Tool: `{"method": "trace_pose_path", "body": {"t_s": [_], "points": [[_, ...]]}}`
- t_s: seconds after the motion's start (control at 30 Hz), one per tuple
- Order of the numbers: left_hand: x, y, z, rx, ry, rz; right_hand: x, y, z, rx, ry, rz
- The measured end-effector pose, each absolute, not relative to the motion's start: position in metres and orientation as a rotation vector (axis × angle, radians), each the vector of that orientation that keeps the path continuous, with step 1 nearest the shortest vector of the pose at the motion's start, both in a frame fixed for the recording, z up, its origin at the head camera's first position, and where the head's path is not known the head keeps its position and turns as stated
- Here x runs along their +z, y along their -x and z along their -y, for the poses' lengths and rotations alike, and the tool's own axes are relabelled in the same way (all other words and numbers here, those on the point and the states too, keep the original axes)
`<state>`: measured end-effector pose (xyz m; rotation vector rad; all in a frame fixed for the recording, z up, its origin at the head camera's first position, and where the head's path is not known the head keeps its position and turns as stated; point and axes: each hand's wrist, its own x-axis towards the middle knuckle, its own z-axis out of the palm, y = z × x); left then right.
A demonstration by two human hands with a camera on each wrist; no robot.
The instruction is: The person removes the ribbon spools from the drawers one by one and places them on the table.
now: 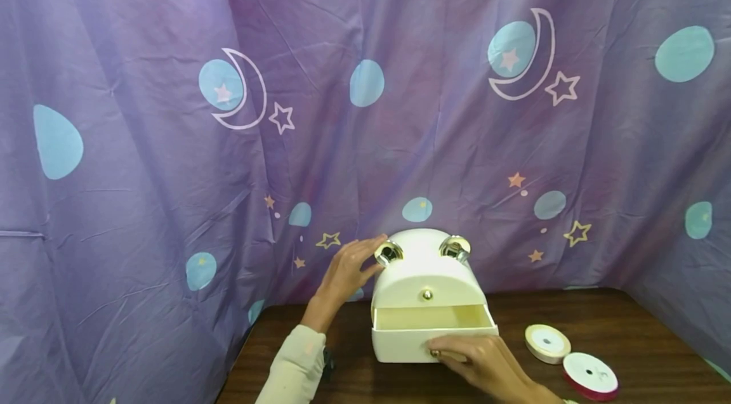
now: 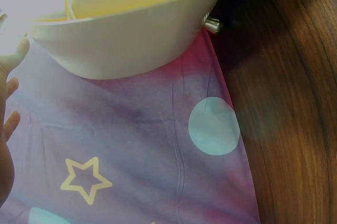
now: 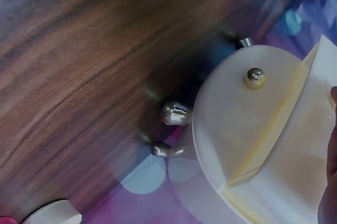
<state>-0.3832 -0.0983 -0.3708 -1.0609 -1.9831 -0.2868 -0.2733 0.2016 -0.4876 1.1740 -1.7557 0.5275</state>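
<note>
A white rounded jewelry box (image 1: pixel 423 259) stands against the cloth, with two shiny gold-and-silver fittings on its upper part. Its lower drawer (image 1: pixel 400 344) is pulled out, and its inside looks bare and cream-coloured. The upper drawer front, with a gold knob (image 1: pixel 427 295), is in place. My right hand (image 1: pixel 480 359) pinches the small gold knob (image 1: pixel 435 352) of the lower drawer. My left hand (image 1: pixel 349 269) is at the box's upper left side, fingertips right at the left fitting (image 1: pixel 389 253). In the left wrist view, its fingers (image 2: pixel 11 124) show at the left edge.
Two ribbon spools lie on the dark wooden table (image 1: pixel 622 321) to the right: a cream one (image 1: pixel 547 344) and a red-edged one (image 1: pixel 591 375). A purple cloth (image 1: pixel 400 150) printed with moons and stars hangs behind and along the sides.
</note>
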Motion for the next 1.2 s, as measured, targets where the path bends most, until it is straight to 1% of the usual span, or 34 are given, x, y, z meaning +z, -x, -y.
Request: {"method": "trace_pose_path", "body": {"t_s": [0.33,0.83,1.2], "points": [[-0.37,0.382,0.097,-0.291,1.059,1.978,-0.486,0.29,-0.198,0.539,-1.08,1.821],[-0.374,0.381,0.097,-0.309,1.055,2.003,-0.494,0.306,-0.197,0.583,-0.956,1.927],[-0.372,0.381,0.098,-0.311,1.055,1.982,-0.493,0.311,-0.196,0.594,-0.968,1.945]]}}
